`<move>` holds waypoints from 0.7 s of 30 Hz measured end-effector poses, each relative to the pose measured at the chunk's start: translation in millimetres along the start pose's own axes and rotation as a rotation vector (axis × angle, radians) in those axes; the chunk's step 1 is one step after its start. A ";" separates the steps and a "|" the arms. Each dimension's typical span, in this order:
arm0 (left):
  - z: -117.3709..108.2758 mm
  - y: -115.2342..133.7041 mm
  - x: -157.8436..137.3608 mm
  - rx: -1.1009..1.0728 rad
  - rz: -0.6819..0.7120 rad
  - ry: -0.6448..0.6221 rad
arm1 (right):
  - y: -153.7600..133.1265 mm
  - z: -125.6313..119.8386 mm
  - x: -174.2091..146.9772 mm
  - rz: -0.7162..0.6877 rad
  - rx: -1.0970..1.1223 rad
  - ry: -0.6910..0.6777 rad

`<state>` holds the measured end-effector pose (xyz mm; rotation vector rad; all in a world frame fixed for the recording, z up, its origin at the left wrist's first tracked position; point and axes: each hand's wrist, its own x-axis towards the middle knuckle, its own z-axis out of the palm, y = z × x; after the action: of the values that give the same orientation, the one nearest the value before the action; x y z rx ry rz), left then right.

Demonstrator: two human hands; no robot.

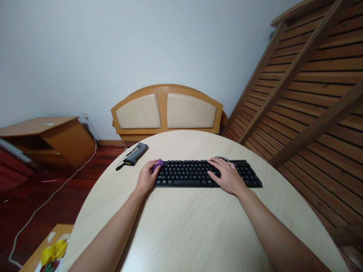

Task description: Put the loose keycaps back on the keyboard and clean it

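Observation:
A black keyboard (184,173) lies flat across the middle of the round table. My left hand (146,176) is closed on a purple cloth (157,165) at the keyboard's left end; the cloth touches the keys there. Over the right part of the keys rests my right hand (225,175), fingers stretched out and holding nothing. It covers some keys left of the number pad. Behind the keyboard, near the right hand's fingers, a black cable (222,157) shows in part.
On the table's (181,226) back left lies a dark grey pouch (137,154) with slim tools on it. A wooden headboard (163,109) stands behind the table. A slatted wooden frame (306,94) leans at the right. A white cord (56,192) crosses the floor at left.

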<state>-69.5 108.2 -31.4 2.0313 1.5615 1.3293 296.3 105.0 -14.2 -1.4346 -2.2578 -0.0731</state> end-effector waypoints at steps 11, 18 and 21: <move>2.4 -1.6 5.8 -0.016 0.022 -0.031 | 2.2 3.2 0.4 -0.028 -0.021 0.041; 1.5 2.4 2.7 -0.020 0.026 -0.116 | 2.2 3.6 0.6 -0.014 -0.015 0.046; 0.1 5.3 1.6 -0.021 0.046 -0.082 | 2.5 4.1 0.4 -0.013 -0.016 0.051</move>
<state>-66.1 107.6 -27.0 2.0929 1.4683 1.2562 296.9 107.6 -18.2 -1.4103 -2.2300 -0.1304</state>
